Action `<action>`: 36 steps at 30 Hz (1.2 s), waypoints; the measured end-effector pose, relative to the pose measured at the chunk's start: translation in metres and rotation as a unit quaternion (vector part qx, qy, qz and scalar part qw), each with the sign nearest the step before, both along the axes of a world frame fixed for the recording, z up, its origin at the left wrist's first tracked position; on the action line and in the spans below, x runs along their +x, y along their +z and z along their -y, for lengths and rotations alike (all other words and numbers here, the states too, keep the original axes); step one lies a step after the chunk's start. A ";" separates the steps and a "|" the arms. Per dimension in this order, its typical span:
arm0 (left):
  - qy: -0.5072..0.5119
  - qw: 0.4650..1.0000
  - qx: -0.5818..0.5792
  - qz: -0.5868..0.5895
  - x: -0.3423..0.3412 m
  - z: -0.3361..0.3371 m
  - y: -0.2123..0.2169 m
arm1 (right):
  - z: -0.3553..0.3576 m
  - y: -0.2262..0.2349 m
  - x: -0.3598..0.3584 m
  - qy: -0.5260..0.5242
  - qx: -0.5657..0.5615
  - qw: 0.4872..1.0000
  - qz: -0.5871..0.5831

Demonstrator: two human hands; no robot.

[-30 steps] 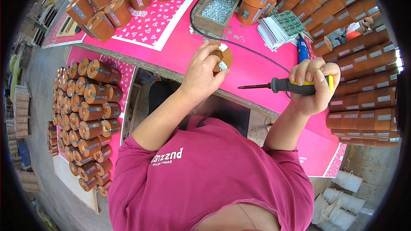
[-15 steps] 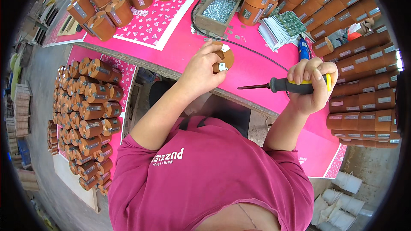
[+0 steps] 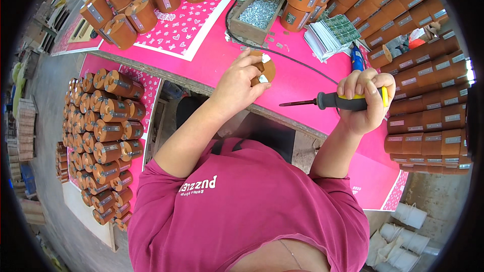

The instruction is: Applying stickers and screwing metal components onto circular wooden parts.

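My left hand (image 3: 241, 79) grips a round brown wooden piece (image 3: 269, 68) on the pink tabletop near its front edge. Two small pale metal plates show on the piece's top face, and my fingers cover part of it. Raised to the right, my right hand (image 3: 369, 95) is closed around the grey and yellow handle of a screwdriver (image 3: 330, 101). Its dark shaft points left, apart from the wooden piece.
A wooden tray (image 3: 250, 31) of small screws stands at the back, with a black cable (image 3: 297, 56) beside it. Stacked green-and-white cards (image 3: 333, 32) and a blue tool (image 3: 357, 59) lie right of that. Brown wooden cylinders (image 3: 115, 130) fill the left table; more (image 3: 428, 116) are piled at right.
My right hand has shifted very slightly left with the screwdriver. The fingers of my left hand have moved a little on the wooden piece, which stays in place.
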State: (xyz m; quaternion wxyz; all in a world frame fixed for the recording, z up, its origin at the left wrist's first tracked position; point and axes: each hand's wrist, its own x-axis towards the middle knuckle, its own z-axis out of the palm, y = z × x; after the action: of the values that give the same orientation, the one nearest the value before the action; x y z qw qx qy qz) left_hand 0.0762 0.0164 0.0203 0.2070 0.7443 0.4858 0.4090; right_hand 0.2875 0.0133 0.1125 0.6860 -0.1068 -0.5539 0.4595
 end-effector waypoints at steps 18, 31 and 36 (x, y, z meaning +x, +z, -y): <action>0.237 0.966 0.077 -0.074 -0.150 0.051 0.043 | -0.005 0.001 -0.004 0.004 0.022 0.997 0.076; 0.759 0.621 0.070 -0.182 -0.509 0.210 -0.028 | -0.020 -0.006 -0.073 -0.037 -0.010 0.989 0.142; 0.805 0.548 0.019 -0.225 -0.596 0.272 -0.110 | -0.023 -0.006 -0.104 -0.067 -0.054 0.983 0.162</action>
State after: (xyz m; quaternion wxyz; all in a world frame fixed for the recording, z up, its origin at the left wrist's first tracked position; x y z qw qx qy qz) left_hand -0.5199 -0.2557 -0.0900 -0.3396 0.1132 0.9043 0.2325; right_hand 0.1836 0.0360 0.1062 0.6095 -0.2534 -0.6241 0.4181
